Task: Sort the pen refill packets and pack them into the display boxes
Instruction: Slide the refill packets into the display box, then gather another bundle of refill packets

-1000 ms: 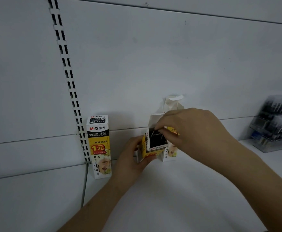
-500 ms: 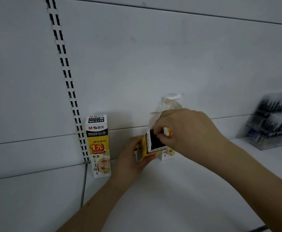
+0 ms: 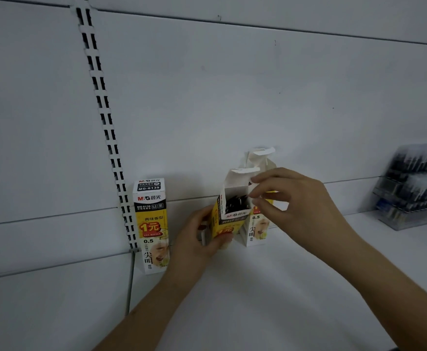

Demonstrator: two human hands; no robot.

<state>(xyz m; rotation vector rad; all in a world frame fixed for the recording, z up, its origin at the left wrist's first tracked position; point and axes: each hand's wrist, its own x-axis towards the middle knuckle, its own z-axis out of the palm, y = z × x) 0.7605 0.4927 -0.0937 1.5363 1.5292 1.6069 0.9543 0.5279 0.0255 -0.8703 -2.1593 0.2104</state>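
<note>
M&G refill box — flap up — in left hand grip; right hand loose.

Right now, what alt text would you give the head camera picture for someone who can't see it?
A left hand grips an open yellow box of dark refills, tilted on a white shelf, while the right hand hovers at its mouth. A second open box stands behind, a closed box at left, a clear rack at right.

The right hand lifts off the open yellow and white cardboard box, and black refills now show inside.
</note>
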